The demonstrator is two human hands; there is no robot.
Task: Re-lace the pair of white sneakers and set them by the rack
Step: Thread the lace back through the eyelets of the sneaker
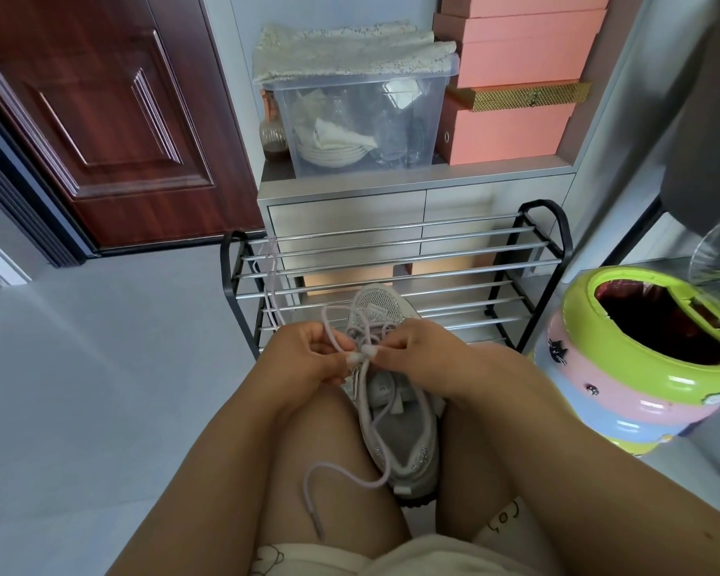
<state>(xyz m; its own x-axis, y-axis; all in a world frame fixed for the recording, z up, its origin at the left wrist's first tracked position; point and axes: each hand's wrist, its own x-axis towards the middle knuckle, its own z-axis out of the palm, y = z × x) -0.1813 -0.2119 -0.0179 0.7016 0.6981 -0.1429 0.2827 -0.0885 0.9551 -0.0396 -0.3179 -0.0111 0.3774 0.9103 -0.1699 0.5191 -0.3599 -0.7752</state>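
One black-framed shoe rack with silver metal bars [395, 259] stands just beyond a white mesh sneaker [395, 426] wedged between the person's knees. Both hands, left hand [308, 355] and right hand [412, 351], pinch its pale lilac shoelace [350, 480] over the eyelets, each grip closed on the cord.

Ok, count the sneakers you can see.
1. The sneaker lies between the person's knees in front of the rack, with both hands working its lace. The second of the pair is not in view; it may be hidden.
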